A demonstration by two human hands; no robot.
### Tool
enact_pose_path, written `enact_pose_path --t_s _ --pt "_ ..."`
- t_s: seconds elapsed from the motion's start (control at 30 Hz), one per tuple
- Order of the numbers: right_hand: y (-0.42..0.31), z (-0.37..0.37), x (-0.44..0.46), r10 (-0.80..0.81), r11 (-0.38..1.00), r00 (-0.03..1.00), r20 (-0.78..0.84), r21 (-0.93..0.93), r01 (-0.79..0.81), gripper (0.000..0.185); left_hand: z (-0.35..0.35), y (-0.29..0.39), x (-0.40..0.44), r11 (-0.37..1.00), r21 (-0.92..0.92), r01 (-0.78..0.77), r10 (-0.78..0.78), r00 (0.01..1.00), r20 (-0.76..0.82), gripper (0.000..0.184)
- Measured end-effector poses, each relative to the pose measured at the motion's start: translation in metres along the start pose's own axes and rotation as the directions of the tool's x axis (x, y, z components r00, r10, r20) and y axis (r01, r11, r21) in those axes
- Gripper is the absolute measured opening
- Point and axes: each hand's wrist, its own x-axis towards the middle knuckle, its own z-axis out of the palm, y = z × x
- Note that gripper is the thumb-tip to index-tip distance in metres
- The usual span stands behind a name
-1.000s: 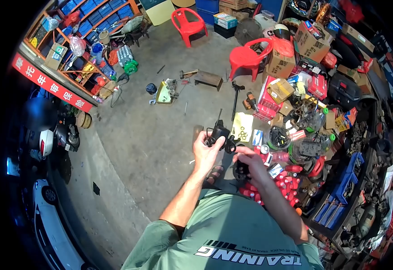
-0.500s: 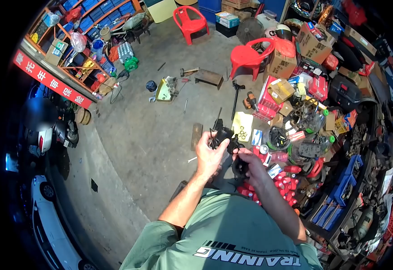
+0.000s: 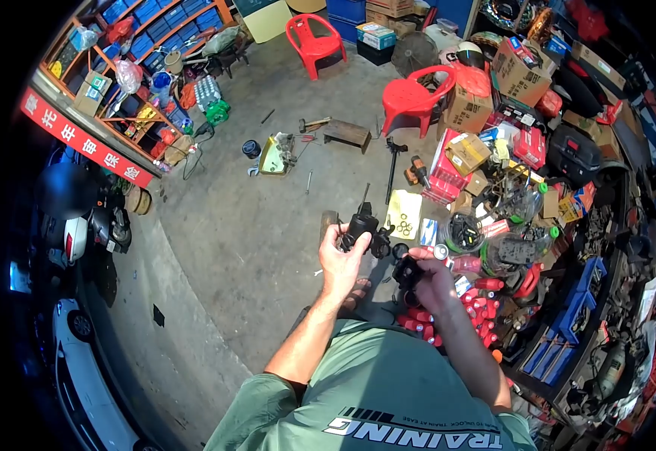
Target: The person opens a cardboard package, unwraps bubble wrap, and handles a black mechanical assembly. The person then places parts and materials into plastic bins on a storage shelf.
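Over workshop concrete [image 3: 245,233], left hand [image 3: 340,260] snug round black part [image 3: 362,224], right hand [image 3: 436,281] round dark piece [image 3: 405,273]

A chunky black machine part [image 3: 361,225] is held slightly tilted just right of the frame's centre, a thin rod [image 3: 366,193] rising from its top and a lumpy fitting [image 3: 381,243] at its right. Just beside, lower right, is a second black part [image 3: 406,273], partly covered, its shape unclear.

Smooth-looking black part [image 3: 362,224], matt concrete floor [image 3: 230,225], glossy plastic chair [image 3: 317,49], matt cloth shirt [image 3: 373,368], cardboard box [image 3: 519,74]
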Motion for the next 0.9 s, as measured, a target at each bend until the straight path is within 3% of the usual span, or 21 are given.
enact_pose_path --t_s 0.17,0.37,0.43,0.47,0.53,0.9 --pt "0.001 0.000 0.001 -0.017 0.998 0.999 0.039 -0.064 0.020 0.023 -0.002 -0.006 0.000 0.998 -0.061 0.005 -0.004 1.000 0.016 0.027" --pt "0.002 0.001 -0.001 -0.025 0.996 0.993 0.115 -0.078 0.034 0.023 -0.002 -0.031 0.004 0.959 -0.251 0.133 -0.126 0.991 0.044 0.025" --pt "0.002 0.002 -0.003 -0.034 0.995 0.990 0.136 -0.091 0.046 0.022 -0.003 -0.039 0.004 0.856 -0.436 0.278 -0.241 0.961 0.139 0.020" --pt "0.002 0.003 -0.004 -0.035 0.995 0.989 0.145 -0.091 0.049 0.022 -0.004 -0.044 0.004 0.856 -0.435 0.278 -0.241 0.960 0.139 0.020" --pt "0.001 0.004 -0.005 -0.038 0.994 0.987 0.155 -0.091 0.053 0.023 -0.005 -0.049 0.003 0.694 -0.553 0.460 -0.374 0.887 0.269 0.015" --pt "-0.008 0.015 -0.016 -0.023 0.997 0.985 0.171 -0.075 0.037 0.035 0.002 -0.048 -0.011 0.565 -0.582 0.586 -0.438 0.810 0.391 0.018"
